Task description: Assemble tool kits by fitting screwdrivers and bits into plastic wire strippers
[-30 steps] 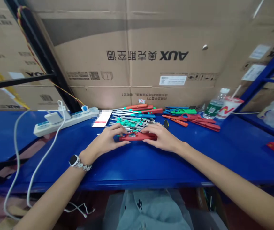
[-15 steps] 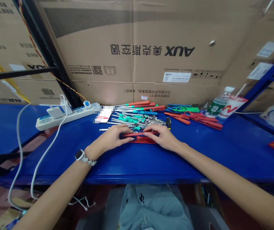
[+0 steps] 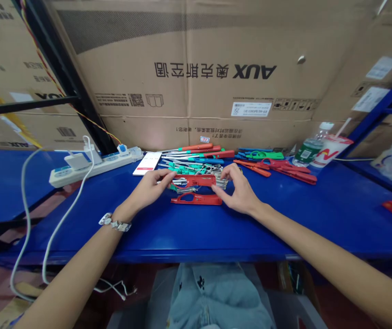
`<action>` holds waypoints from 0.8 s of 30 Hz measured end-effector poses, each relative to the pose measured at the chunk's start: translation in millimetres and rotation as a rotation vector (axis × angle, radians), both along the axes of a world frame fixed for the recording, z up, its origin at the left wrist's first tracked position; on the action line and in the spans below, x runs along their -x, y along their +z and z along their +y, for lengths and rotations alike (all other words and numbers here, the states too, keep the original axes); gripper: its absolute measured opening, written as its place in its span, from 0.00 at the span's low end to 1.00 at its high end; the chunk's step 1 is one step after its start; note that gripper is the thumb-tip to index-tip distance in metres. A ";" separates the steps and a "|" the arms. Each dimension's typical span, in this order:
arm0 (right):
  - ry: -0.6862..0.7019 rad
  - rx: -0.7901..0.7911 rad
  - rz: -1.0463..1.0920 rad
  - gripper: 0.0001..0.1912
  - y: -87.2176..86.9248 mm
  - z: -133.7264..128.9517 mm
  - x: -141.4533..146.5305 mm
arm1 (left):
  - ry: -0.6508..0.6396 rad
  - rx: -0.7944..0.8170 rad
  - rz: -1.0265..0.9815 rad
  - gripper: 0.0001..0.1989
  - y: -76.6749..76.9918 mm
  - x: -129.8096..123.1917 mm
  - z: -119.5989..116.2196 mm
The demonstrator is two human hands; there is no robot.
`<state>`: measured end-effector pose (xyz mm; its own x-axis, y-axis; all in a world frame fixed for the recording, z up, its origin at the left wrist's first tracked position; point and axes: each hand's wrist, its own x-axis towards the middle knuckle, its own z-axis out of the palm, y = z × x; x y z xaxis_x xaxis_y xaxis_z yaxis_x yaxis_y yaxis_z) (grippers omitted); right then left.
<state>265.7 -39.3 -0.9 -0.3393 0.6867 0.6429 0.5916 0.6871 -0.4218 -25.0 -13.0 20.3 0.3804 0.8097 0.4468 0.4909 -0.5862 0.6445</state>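
My left hand (image 3: pixel 153 186) pinches the left end of a red plastic lighter half-shell (image 3: pixel 199 180), its hollow inner side showing. At the shell's right end is my right hand (image 3: pixel 239 189), thumb and index finger apart, the thumb tip at or touching the lower corner. Below it on the blue table lies a second red half-shell (image 3: pixel 199 199) with a loop-shaped opening. Just behind the raised shell, metal lighter parts (image 3: pixel 216 170) and green-and-silver lighter rods (image 3: pixel 182 168) lie in a heap, partly hidden by it.
Several red-handled long lighters (image 3: pixel 199 148) lie at the back. To the right are orange and red shells (image 3: pixel 294 172), green shells (image 3: pixel 262 155), a bottle (image 3: pixel 307 151) and a paper cup (image 3: pixel 331 151). A phone (image 3: pixel 147 163) and power strip (image 3: pixel 79 171) lie left. A cardboard box (image 3: pixel 196 100) stands behind.
One red half-shell has been lifted away from the other and turned to show its inside. My right hand has opened; the second shell stays on the table.
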 end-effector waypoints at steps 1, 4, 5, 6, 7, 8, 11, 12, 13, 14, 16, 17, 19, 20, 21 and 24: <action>0.031 0.007 -0.072 0.10 -0.1 -3.5 -0.8 | 0.016 -0.002 -0.029 0.22 0.3 4.0 0.7; 0.159 0.088 -0.315 0.10 -1.4 -8.1 -0.4 | 0.032 -0.007 -0.091 0.21 3.1 11.7 0.9; 0.182 0.102 -0.363 0.08 -2.1 -7.5 0.5 | 0.022 -0.003 -0.108 0.20 4.3 12.4 0.0; 0.198 0.106 -0.393 0.06 -2.9 -6.3 1.5 | 0.009 0.007 -0.129 0.19 5.3 12.2 -1.2; 0.214 0.100 -0.410 0.06 -3.5 -4.8 2.3 | -0.008 0.020 -0.156 0.17 6.0 11.3 -2.8; 0.231 0.086 -0.417 0.06 -3.8 -3.1 2.8 | -0.025 0.032 -0.185 0.16 6.4 9.9 -4.6; 0.280 0.011 -0.396 0.08 -1.4 0.8 -0.3 | -0.051 0.040 -0.256 0.15 6.2 4.7 -10.5; 0.284 -0.016 -0.379 0.09 0.8 1.9 -3.4 | -0.049 0.032 -0.267 0.15 5.9 3.2 -12.2; 0.279 -0.043 -0.357 0.10 3.5 3.1 -7.7 | -0.042 0.021 -0.277 0.15 5.6 2.0 -13.8; 0.261 -0.067 -0.333 0.10 6.6 4.8 -13.0 | -0.032 0.008 -0.290 0.15 5.2 1.0 -15.0; 0.192 -0.110 -0.277 0.11 12.7 10.7 -25.9 | -0.021 -0.007 -0.310 0.15 3.8 -0.5 -16.7; 0.141 -0.128 -0.254 0.10 15.3 15.3 -32.7 | -0.030 0.001 -0.307 0.15 2.4 -1.3 -17.1; 0.045 -0.155 -0.218 0.10 18.6 27.8 -44.3 | -0.084 0.056 -0.240 0.14 -2.0 -3.6 -17.1; -0.002 -0.153 -0.215 0.10 19.6 35.6 -48.2 | -0.119 0.095 -0.173 0.14 -4.9 -5.2 -16.9; -0.034 -0.150 -0.226 0.10 20.1 44.0 -50.3 | -0.149 0.132 -0.095 0.14 -8.2 -6.9 -16.5; -0.123 -0.093 -0.324 0.10 21.1 71.0 -45.5 | -0.174 0.114 0.140 0.13 -17.0 -11.0 -16.1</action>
<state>311.1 31.7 20.2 -0.4538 0.6788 0.5773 0.7651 0.6289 -0.1382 -14.0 -29.1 3.3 0.5701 0.7689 0.2896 0.4782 -0.5971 0.6441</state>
